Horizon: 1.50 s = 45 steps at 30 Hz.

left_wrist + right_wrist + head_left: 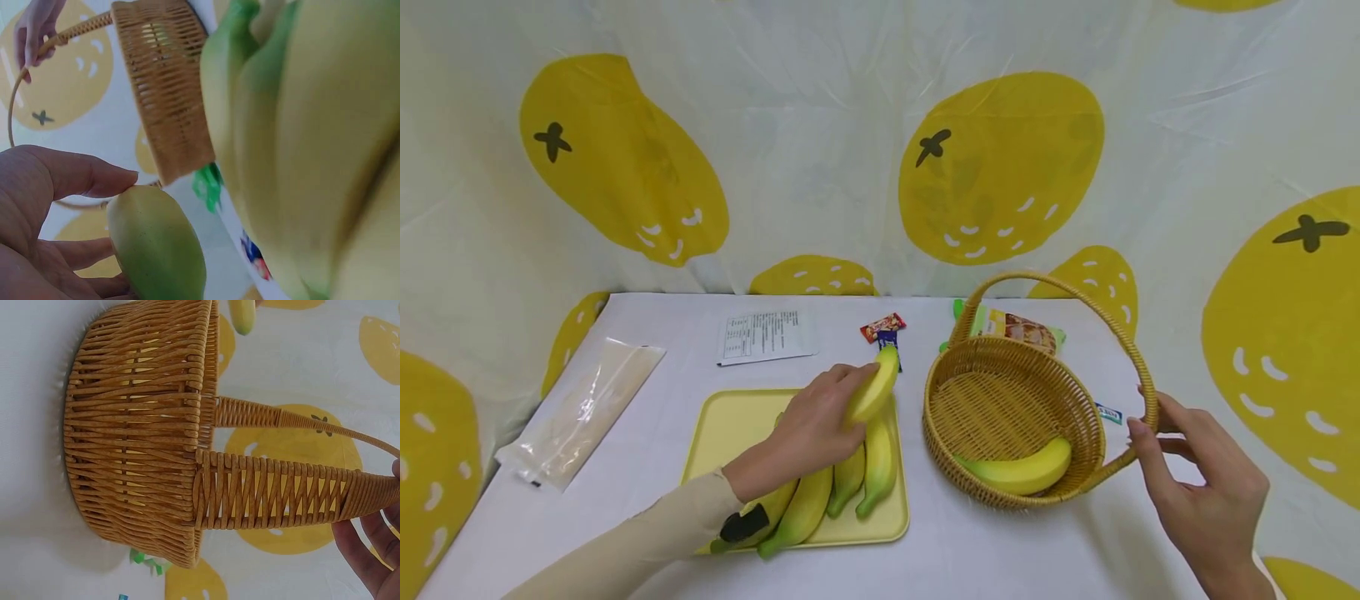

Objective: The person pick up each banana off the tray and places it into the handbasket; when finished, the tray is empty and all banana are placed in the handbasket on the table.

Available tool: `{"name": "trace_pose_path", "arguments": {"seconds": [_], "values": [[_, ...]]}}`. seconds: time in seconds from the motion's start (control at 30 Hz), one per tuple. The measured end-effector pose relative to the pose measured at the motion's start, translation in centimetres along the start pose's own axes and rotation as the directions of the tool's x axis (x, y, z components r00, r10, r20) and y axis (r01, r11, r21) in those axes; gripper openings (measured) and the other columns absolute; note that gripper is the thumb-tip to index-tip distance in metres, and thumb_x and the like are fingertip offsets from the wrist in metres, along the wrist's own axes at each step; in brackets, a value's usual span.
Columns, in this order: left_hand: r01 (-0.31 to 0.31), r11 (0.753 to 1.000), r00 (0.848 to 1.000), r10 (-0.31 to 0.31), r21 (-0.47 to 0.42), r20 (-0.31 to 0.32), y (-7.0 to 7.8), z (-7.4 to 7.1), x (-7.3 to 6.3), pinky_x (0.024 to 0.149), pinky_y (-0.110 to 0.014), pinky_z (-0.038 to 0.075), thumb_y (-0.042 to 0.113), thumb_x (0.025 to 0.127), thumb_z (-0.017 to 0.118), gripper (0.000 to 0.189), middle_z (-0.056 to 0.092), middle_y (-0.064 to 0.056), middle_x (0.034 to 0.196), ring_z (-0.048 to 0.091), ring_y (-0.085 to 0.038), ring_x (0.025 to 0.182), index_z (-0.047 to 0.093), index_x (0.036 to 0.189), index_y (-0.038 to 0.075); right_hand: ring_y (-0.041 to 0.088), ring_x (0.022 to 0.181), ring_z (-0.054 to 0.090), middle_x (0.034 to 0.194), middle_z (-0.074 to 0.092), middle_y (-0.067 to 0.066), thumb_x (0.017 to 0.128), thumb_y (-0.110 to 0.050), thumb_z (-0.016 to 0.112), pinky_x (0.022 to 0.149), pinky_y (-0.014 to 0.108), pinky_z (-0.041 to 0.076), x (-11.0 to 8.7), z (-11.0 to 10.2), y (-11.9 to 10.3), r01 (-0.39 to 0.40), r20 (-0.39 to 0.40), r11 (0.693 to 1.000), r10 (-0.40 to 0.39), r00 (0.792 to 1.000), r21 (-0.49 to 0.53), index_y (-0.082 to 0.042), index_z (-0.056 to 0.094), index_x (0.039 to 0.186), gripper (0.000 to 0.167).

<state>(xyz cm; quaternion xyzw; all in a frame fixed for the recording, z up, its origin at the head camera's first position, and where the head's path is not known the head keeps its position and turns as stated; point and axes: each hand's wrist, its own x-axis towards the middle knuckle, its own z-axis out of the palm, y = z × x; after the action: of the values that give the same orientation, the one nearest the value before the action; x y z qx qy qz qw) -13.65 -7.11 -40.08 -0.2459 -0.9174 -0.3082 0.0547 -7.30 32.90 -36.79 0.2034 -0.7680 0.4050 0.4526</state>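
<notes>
- Wicker basket (pixel 985 408), right of the yellow tray (pixel 726 421), contained one banana (pixel 1026 468) near its front wall.
- Right hand (pixel 1210 475) gripped the basket's handle (pixel 962 325) on its right side.
- Left hand (pixel 812 427), above the tray, pinched another banana (pixel 874 390) between thumb and fingers.
- That held banana was left of the basket, apart from it, its long axis slanting away and rightward.

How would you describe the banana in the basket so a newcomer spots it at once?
On the white table, right of the yellow tray, is a woven basket whose handle the right hand holds. Inside, by its near wall, lies a yellow banana. It is alone there; the other bananas are on the tray or in the left hand.
</notes>
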Motion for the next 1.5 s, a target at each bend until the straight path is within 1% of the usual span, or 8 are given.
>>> {"name": "trace_pose_path", "arguments": {"seconds": [0.23, 0.4, 0.57, 0.7, 0.93, 1.13, 1.3, 1.5], "values": [[-0.044, 0.998, 0.996, 0.046, -0.034, 0.071, 2.2, 1.7, 2.5, 0.088, -0.042, 0.053, 0.010, 0.085, 0.074, 0.075, 0.061, -0.011, 0.135, 0.060, -0.024, 0.110, 0.050, 0.157, 0.010, 0.002, 0.087, 0.066, 0.089, 0.072, 0.018, 0.089, 0.002, 0.079, 0.079, 0.009, 0.050, 0.0, 0.1, 0.0, 0.012, -0.002, 1.000, -0.012, 1.000, 0.016, 0.018, 0.073, 0.110, 0.027], [-0.076, 0.996, 0.990, 0.080, -0.035, 0.115, 4.0, 2.7, 4.2, 0.087, -0.037, 0.052, 0.009, 0.086, 0.075, 0.076, 0.061, -0.008, 0.134, 0.058, -0.020, 0.109, 0.050, 0.158, 0.011, 0.001, 0.087, 0.066, 0.090, 0.072, 0.017, 0.089, 0.001, 0.078, 0.079, 0.009, 0.050, 0.2, 0.0, 0.0, 0.014, 0.021, 1.000, -0.013, 1.000, -0.016, 0.017, 0.074, 0.111, 0.027], [-0.121, 0.993, 0.979, 0.122, -0.013, 0.164, 5.8, 3.9, 5.9, 0.078, -0.029, 0.049, 0.011, 0.086, 0.076, 0.078, 0.061, -0.007, 0.130, 0.056, -0.016, 0.100, 0.049, 0.159, 0.014, 0.001, 0.088, 0.066, 0.090, 0.072, 0.016, 0.090, 0.001, 0.078, 0.080, 0.009, 0.050, 0.1, -0.2, -0.3, 0.013, 0.023, 1.000, -0.013, 1.000, -0.010, 0.017, 0.073, 0.111, 0.027], [-0.149, 0.988, 0.965, 0.154, -0.038, 0.213, 6.7, 4.9, 7.4, 0.075, -0.025, 0.046, 0.009, 0.085, 0.077, 0.080, 0.060, -0.003, 0.127, 0.052, -0.013, 0.097, 0.049, 0.159, 0.015, 0.001, 0.088, 0.066, 0.092, 0.073, 0.015, 0.090, 0.001, 0.078, 0.080, 0.009, 0.050, 0.2, -0.2, -0.4, 0.010, 0.021, 1.000, -0.010, 1.000, 0.002, 0.018, 0.073, 0.111, 0.028], [-0.231, 0.973, 0.928, 0.229, -0.029, 0.292, 7.8, 6.3, 9.6, 0.074, -0.023, 0.043, 0.009, 0.086, 0.077, 0.079, 0.059, -0.001, 0.130, 0.049, -0.010, 0.100, 0.048, 0.159, 0.017, 0.003, 0.089, 0.067, 0.095, 0.074, 0.017, 0.089, 0.003, 0.078, 0.080, 0.009, 0.050, 0.1, 0.2, -0.6, 0.006, -0.002, 0.999, -0.006, 1.000, 0.037, 0.020, 0.072, 0.110, 0.028], [-0.244, 0.969, 0.914, 0.221, 0.026, 0.340, 8.8, 7.7, 10.8, 0.075, -0.021, 0.041, 0.011, 0.085, 0.079, 0.081, 0.059, 0.002, 0.127, 0.049, -0.010, 0.099, 0.048, 0.160, 0.020, 0.003, 0.091, 0.066, 0.097, 0.074, 0.016, 0.090, 0.002, 0.079, 0.081, 0.009, 0.050, 0.1, 0.2, -0.5, -0.005, 0.020, 1.000, 0.005, 1.000, 0.012, 0.019, 0.072, 0.113, 0.029], [-0.264, 0.961, 0.889, 0.207, 0.086, 0.410, 9.4, 9.2, 11.6, 0.076, -0.021, 0.041, 0.015, 0.087, 0.081, 0.082, 0.058, 0.004, 0.132, 0.049, -0.009, 0.102, 0.047, 0.161, 0.023, 0.003, 0.090, 0.067, 0.096, 0.074, 0.016, 0.090, 0.003, 0.079, 0.080, 0.009, 0.050, 0.0, 0.1, -0.7, 0.001, 0.001, 0.999, -0.001, 1.000, 0.045, 0.021, 0.071, 0.111, 0.029], [-0.294, 0.944, 0.860, 0.194, 0.147, 0.472, 10.3, 10.4, 12.1, 0.076, -0.022, 0.039, 0.020, 0.088, 0.081, 0.081, 0.056, 0.009, 0.121, 0.046, -0.007, 0.098, 0.046, 0.161, 0.026, 0.004, 0.091, 0.067, 0.097, 0.074, 0.017, 0.089, 0.004, 0.079, 0.080, 0.010, 0.050, 0.1, 0.3, -0.8, 0.005, 0.004, 0.998, -0.005, 1.000, 0.057, 0.021, 0.071, 0.111, 0.030]]}}
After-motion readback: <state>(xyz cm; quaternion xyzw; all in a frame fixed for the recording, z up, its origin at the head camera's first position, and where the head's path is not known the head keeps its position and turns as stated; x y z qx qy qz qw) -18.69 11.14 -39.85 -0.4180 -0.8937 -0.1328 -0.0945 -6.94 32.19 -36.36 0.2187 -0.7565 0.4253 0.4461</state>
